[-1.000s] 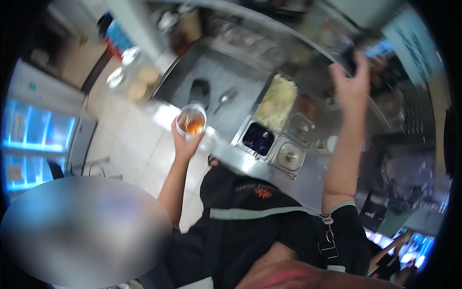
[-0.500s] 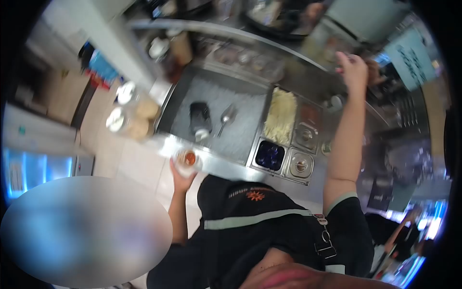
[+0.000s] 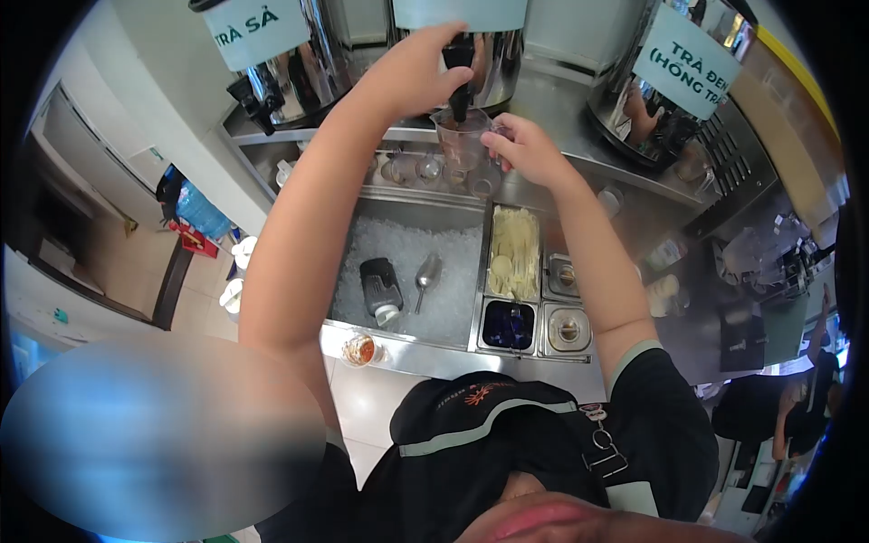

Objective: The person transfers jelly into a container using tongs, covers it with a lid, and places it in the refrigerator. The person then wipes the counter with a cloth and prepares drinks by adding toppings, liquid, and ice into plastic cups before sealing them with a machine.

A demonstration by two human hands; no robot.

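My left hand (image 3: 421, 72) reaches up to the steel dispenser at the top middle, its fingers and thumb around the black tap (image 3: 459, 56). Directly below the spout is a clear measuring jug (image 3: 460, 145), its rim close around the tap's lower end. Closed on the jug's handle, my right hand (image 3: 528, 149) holds it from the right. How much liquid is inside I cannot tell. A small clear cup with orange-red contents (image 3: 360, 350) stands on the steel counter's front edge, below the ice bin.
An ice bin (image 3: 412, 237) holds a black bottle (image 3: 381, 288) and a metal scoop (image 3: 427, 276). Beside it are a pan of pale strips (image 3: 513, 253), a dark blue pan (image 3: 508, 324) and lidded pans (image 3: 568, 329). Labelled dispensers (image 3: 674, 81) flank the tap. Another person (image 3: 797, 398) stands far right.
My left hand has let go of the small cup, now on the counter edge, and moved up to the tap. My right hand has come leftward and now holds the jug under it.
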